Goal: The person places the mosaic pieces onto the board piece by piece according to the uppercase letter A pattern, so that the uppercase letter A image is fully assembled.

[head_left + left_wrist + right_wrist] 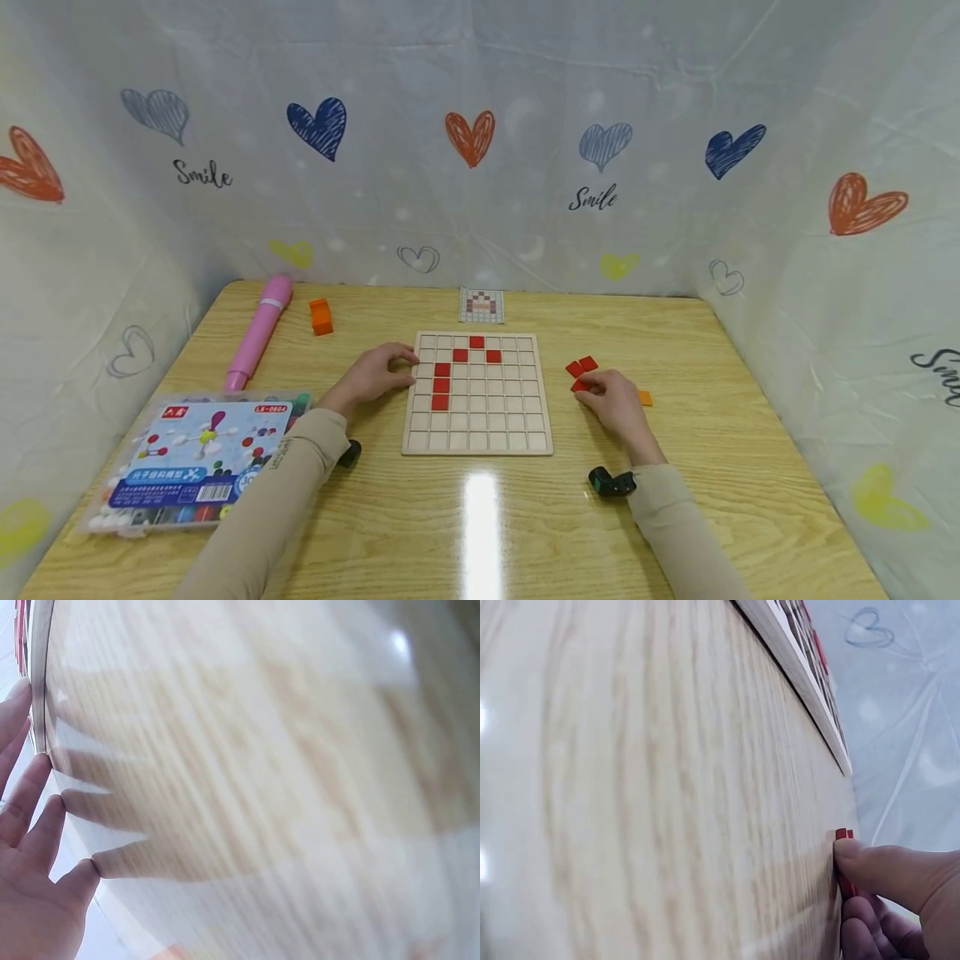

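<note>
A wooden grid board [480,447] lies mid-table, with several red square tiles [441,385] set in its cells in a bent line. My left hand [378,372] rests at the board's left edge, its fingertips touching the rim and the table in the left wrist view. To the right of the board, my right hand [611,404] pinches a red tile [580,386] between thumb and fingers, low at the tabletop. Two more red tiles [588,363] lie just beyond those fingertips. An orange tile [646,398] shows partly behind the right hand.
A small printed pattern card [482,307] is behind the board. On the left are a pink tube-shaped object [260,329], an orange block [321,317] and a clear plastic case [202,454] with a molecule-model label. Heart-printed curtains [525,200] enclose the table.
</note>
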A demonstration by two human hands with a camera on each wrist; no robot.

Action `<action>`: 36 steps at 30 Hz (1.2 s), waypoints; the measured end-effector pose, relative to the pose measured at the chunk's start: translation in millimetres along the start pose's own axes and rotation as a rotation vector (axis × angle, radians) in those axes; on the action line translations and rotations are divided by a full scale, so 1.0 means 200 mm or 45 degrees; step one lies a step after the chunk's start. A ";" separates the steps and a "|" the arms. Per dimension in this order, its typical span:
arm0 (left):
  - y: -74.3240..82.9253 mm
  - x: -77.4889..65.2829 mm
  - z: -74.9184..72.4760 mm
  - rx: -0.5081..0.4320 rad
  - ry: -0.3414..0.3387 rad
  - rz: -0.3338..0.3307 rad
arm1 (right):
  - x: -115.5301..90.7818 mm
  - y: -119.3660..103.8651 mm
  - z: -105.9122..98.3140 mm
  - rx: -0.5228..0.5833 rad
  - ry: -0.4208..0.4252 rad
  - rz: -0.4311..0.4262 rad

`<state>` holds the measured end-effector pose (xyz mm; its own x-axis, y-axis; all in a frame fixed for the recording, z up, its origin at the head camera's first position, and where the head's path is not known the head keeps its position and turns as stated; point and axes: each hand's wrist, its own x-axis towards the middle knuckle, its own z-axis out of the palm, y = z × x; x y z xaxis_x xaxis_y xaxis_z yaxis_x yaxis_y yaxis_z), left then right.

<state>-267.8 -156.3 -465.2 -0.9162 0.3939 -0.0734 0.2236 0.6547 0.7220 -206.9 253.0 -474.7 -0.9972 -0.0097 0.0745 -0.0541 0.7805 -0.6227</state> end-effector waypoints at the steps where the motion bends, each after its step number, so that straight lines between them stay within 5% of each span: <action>1: 0.00 0.00 0.00 0.002 0.000 0.002 | 0.00 0.00 0.00 -0.004 0.003 -0.006; 13: 0.01 -0.01 -0.01 0.023 0.000 0.023 | -0.02 -0.02 -0.01 0.011 -0.023 -0.006; 23: 0.00 0.00 0.00 0.025 0.000 0.024 | 0.01 -0.08 -0.01 0.203 -0.037 0.114; 31: 0.02 -0.01 -0.01 0.021 0.007 0.017 | 0.10 -0.19 -0.02 0.235 -0.133 0.010; 36: 0.01 0.00 0.00 0.023 0.006 0.026 | 0.15 -0.26 -0.01 0.291 -0.221 0.043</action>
<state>-267.8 -155.7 -463.6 -0.9128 0.4045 -0.0556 0.2483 0.6580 0.7109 -234.8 213.0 -438.1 -0.9916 -0.1083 -0.0712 -0.0116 0.6211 -0.7836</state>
